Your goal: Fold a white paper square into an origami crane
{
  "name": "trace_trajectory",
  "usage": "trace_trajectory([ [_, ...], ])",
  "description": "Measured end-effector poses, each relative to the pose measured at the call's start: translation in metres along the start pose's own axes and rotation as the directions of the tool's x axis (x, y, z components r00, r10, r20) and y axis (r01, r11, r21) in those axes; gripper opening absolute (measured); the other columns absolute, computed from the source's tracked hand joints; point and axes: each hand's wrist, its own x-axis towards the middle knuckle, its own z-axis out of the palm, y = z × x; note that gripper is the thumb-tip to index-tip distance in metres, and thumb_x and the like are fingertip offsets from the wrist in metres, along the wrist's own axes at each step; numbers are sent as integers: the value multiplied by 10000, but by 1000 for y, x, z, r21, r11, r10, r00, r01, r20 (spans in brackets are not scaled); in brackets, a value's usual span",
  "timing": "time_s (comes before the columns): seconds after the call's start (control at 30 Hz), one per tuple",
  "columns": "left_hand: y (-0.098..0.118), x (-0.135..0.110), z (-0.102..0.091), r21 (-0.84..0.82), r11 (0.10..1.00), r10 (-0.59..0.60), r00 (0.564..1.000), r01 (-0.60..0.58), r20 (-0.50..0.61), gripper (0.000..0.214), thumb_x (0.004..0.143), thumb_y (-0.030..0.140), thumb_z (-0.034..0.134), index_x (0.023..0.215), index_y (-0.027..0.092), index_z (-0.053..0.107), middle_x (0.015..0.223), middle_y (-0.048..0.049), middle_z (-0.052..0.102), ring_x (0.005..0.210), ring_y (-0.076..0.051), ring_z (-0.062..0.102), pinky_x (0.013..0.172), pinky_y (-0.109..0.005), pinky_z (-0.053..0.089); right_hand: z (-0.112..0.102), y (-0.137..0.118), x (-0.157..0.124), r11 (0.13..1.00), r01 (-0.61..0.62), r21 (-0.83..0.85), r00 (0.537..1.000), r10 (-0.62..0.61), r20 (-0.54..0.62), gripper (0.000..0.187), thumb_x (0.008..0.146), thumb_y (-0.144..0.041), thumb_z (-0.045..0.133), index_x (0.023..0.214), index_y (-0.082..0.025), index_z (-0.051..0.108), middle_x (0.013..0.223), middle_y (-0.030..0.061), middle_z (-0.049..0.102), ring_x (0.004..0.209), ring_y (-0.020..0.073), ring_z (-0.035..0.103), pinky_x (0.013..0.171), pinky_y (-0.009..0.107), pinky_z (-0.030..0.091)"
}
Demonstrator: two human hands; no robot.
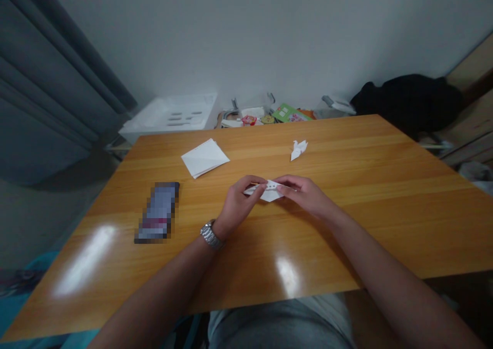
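Risk: folded paper point(271, 197) could be skewed or torn at the creases if pulled unevenly. It is held over the table point(239, 267), nearer than the bird point(298, 150); left end pinched by left hand point(239, 200), right end by right hand point(307, 194). Forearms are angled inward, thumbs nearly opposed.

So both arms point(165, 282) angle inward, left hand point(239, 201) and right hand point(306, 194) almost meeting, fingers point(252, 178) bent, thumbs point(257, 193) pinching in.

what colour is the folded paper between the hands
White; the folded paper shows best in the head view.
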Motion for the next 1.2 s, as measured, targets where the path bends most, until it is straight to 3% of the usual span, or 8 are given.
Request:
trace_trajectory([
  [0.27, -2, 1, 3, -118, 990, -74, 997, 75, 14, 231, 900, 296, 662, 1086, 163, 630, 1088, -81, 700, 937, -178, 675, 809, -281, 545, -2, 5, 0, 997, 51, -63, 999, -50, 20, 328, 860, -389, 714, 1128, -199, 718, 1144, 89, 748, 1014, 242, 698, 937, 397, 524],
  [0.47, -10, 2, 5, -209, 965, -141, 984, 161, 106, 269, 900, 409, 681, 998, 159, 677, 967, -73, 732, 876, -183, 694, 793, -287, 550, 0, 6, -1, 978, 97, -186, 995, -94, 27, 288, 869, -349, 699, 1118, -208, 728, 1119, 82, 752, 990, 241, 705, 899, 383, 542],
  [0.73, -10, 4, 5, -300, 926, -224, 973, 229, 53, 283, 862, 422, 724, 917, 148, 680, 861, -53, 720, 775, -160, 672, 699, -258, 537, -1, -1, -3, 919, 210, -333, 976, -216, 19, 314, 857, -299, 713, 1165, -241, 730, 1160, 81, 729, 1040, 239, 686, 933, 396, 526],
  [0.9, -7, 4, 4, -356, 903, -247, 968, 242, 34, 296, 848, 430, 739, 902, 145, 682, 844, -39, 705, 755, -144, 650, 672, -243, 530, -5, 0, -1, 911, 280, -302, 956, -293, 2, 274, 913, -323, 642, 1153, -259, 758, 1182, 85, 724, 1098, 237, 665, 990, 417, 505],
  [1.2, -10, 4, 6, -422, 851, -323, 945, 312, 46, 331, 815, 447, 768, 904, 137, 694, 892, -61, 721, 774, -146, 651, 697, -260, 530, -5, 5, 2, 948, 213, -234, 973, -229, -42, 292, 938, -430, 616, 1130, -277, 774, 1175, 77, 736, 1088, 245, 670, 1001, 432, 502],
])
